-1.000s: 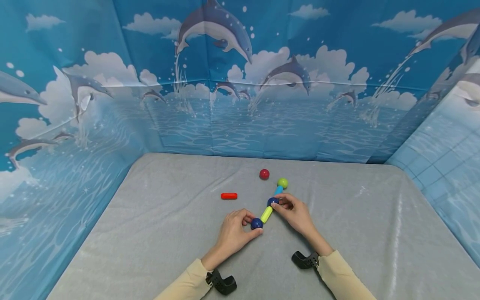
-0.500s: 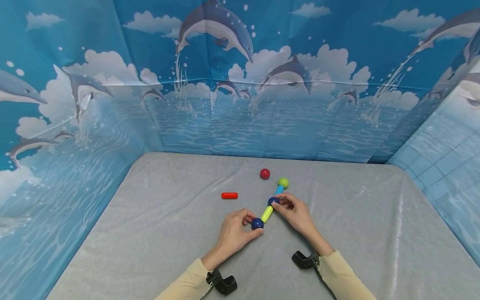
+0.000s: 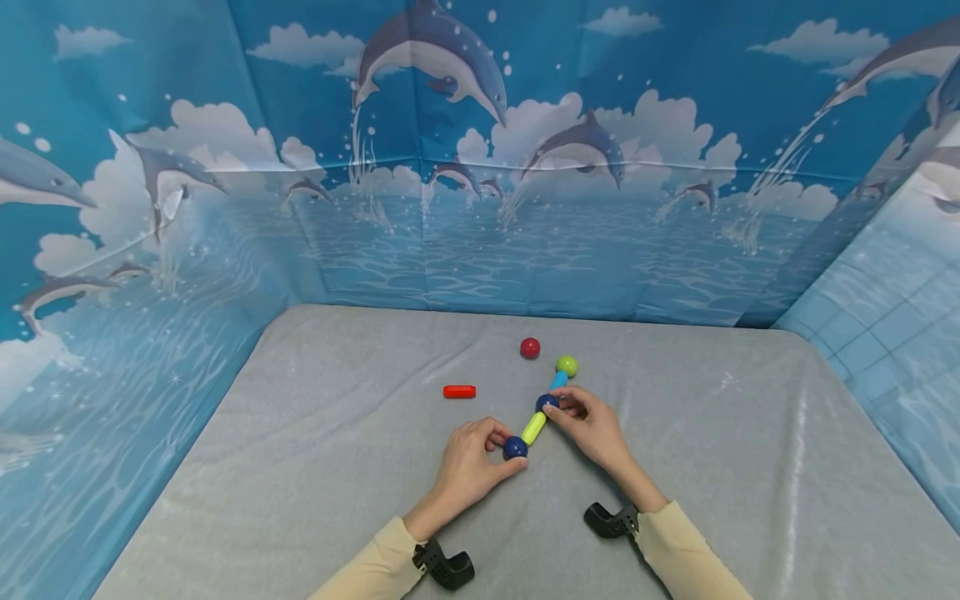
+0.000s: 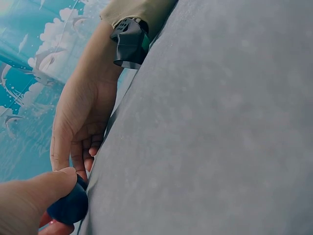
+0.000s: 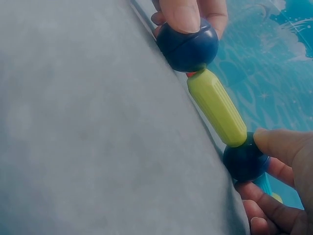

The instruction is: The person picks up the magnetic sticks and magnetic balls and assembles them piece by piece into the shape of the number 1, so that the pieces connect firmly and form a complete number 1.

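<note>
A row of toy pieces lies on the table: a dark blue ball (image 3: 515, 447), a yellow-green rod (image 3: 534, 429), a second dark blue ball (image 3: 547, 403), a light blue rod (image 3: 558, 381) and a green ball (image 3: 567, 366). With thumb and fingers my left hand (image 3: 468, 462) holds the near blue ball. My right hand (image 3: 591, 425) pinches the second blue ball. In the right wrist view the yellow-green rod (image 5: 217, 107) spans both blue balls, its ends against them. The left wrist view shows only one blue ball (image 4: 71, 205), partly covered by a thumb.
A red rod (image 3: 459, 392) lies left of the row, and a red ball (image 3: 530, 348) sits beyond it near the back. Grey cloth covers the table (image 3: 337, 433). A dolphin-print curtain (image 3: 480, 250) stands behind and at both sides.
</note>
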`<state>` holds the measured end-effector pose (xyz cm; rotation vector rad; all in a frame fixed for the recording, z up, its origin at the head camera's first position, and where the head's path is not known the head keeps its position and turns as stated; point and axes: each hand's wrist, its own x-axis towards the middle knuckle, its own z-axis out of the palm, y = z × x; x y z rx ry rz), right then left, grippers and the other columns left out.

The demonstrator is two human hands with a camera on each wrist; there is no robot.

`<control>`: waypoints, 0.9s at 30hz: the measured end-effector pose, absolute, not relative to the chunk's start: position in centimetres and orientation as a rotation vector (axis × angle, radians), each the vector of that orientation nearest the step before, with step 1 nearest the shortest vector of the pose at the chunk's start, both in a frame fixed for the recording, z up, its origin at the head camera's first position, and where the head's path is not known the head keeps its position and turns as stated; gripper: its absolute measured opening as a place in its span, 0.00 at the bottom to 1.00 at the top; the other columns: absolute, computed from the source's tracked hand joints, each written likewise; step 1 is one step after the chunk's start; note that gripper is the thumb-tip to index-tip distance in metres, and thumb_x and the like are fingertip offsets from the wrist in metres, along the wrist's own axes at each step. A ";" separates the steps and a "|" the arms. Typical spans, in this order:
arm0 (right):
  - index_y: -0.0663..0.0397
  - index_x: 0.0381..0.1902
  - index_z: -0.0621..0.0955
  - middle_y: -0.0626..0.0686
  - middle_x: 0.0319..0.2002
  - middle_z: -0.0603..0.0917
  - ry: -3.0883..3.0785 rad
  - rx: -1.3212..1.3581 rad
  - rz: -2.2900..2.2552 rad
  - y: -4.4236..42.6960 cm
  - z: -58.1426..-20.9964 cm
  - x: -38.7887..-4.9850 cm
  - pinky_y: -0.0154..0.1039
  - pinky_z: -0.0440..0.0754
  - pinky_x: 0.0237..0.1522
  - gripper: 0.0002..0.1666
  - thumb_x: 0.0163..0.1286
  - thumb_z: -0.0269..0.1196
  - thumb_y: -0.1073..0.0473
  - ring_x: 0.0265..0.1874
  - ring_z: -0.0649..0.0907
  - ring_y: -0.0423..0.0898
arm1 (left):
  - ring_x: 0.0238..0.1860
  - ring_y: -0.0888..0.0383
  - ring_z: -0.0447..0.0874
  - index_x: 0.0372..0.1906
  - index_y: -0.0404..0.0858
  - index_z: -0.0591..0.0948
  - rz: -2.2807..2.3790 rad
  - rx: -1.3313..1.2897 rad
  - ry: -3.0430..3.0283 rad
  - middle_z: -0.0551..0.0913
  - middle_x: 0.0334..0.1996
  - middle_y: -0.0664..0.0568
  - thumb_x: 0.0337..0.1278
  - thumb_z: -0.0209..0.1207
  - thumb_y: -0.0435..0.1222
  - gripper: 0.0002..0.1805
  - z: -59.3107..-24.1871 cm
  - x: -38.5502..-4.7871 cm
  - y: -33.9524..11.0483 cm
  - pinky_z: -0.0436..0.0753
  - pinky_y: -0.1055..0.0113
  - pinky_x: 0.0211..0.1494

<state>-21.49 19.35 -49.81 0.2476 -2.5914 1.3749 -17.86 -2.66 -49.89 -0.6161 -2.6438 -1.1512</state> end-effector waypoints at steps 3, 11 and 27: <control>0.51 0.47 0.82 0.49 0.33 0.82 -2.589 0.246 1.374 19.3 -49.9 -21.5 0.39 0.76 0.35 0.16 0.62 0.67 0.53 0.31 0.79 0.43 | 0.30 0.66 0.72 0.36 0.48 0.79 -1.151 -0.616 -2.642 0.78 0.29 0.63 0.41 0.72 0.51 0.19 -50.0 -17.9 -2.7 0.69 0.67 0.38; 0.51 0.47 0.82 0.50 0.33 0.82 -2.581 0.248 1.366 19.3 -49.9 -21.5 0.39 0.76 0.35 0.16 0.62 0.68 0.53 0.31 0.79 0.43 | 0.30 0.66 0.72 0.36 0.47 0.79 -1.136 -0.608 -2.636 0.78 0.29 0.63 0.41 0.73 0.50 0.19 -50.0 -17.8 -2.6 0.69 0.67 0.38; 0.51 0.49 0.81 0.51 0.34 0.82 -2.576 0.231 1.372 19.3 -50.0 -21.5 0.39 0.76 0.35 0.18 0.62 0.68 0.53 0.31 0.78 0.44 | 0.30 0.66 0.71 0.36 0.48 0.79 -1.153 -0.598 -2.631 0.78 0.29 0.64 0.40 0.73 0.51 0.19 -50.2 -17.9 -2.5 0.69 0.67 0.38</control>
